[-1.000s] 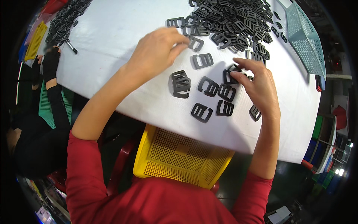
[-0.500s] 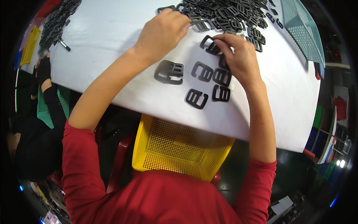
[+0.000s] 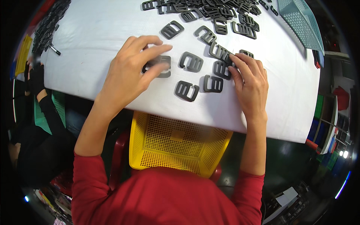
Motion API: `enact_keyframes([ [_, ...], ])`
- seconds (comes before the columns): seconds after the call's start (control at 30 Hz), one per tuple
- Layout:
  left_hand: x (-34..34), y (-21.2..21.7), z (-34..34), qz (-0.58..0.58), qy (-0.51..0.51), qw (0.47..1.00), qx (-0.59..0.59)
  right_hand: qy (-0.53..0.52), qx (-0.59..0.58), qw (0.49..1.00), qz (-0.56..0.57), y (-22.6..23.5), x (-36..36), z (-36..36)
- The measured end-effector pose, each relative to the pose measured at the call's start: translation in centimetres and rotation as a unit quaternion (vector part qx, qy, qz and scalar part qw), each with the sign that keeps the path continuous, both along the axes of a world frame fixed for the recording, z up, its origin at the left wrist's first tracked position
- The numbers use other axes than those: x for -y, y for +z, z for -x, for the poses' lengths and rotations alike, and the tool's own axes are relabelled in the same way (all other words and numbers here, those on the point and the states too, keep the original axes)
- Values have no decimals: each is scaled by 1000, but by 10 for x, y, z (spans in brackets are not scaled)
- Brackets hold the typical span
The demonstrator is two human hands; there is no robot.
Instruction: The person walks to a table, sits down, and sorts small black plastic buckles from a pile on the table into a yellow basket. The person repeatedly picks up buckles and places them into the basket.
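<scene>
Several black plastic strap buckles lie loose on the white-covered table (image 3: 90, 48). My left hand (image 3: 129, 69) hovers with thumb and fingers apart over black buckles (image 3: 163, 66), which its fingers partly hide. On the right, my right hand (image 3: 252, 80) has bent fingers, the thumb apart from the forefinger. Its fingertips are at the edge of a small overlapping group: one buckle (image 3: 218, 51) above and another buckle (image 3: 221, 70) below. Between the hands is a buckle (image 3: 191, 62); nearer the table edge lie two more, a left buckle (image 3: 186, 91) and a right buckle (image 3: 213, 84).
A heap of black buckles (image 3: 213, 9) covers the far middle. A pale blue perforated basket (image 3: 300, 22) stands far right. Below the table's near edge is a yellow basket (image 3: 180, 144). On the left are a dark pile (image 3: 48, 24), a marker-like stick (image 3: 55, 49) and another person's gloved hand (image 3: 36, 77).
My left hand has left the heap and come nearer, over the buckles at left. My right hand has moved slightly nearer and to the right. The view has shifted, and buckles now lie spread below the heap.
</scene>
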State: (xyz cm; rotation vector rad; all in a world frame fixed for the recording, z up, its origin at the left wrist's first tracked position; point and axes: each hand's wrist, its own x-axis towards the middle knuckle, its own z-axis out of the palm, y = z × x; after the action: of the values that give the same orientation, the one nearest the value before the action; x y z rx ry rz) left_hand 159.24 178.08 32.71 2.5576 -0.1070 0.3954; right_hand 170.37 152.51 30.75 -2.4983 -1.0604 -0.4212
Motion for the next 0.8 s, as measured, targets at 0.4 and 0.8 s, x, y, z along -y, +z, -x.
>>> enact_keyframes([
  [0.4,-2,-9,7,-84,100,990,56,53,54,997,29,5,-32,-8],
  [0.8,-16,-19,7,-52,138,987,69,-25,-55,998,-31,3,-22,-17],
])
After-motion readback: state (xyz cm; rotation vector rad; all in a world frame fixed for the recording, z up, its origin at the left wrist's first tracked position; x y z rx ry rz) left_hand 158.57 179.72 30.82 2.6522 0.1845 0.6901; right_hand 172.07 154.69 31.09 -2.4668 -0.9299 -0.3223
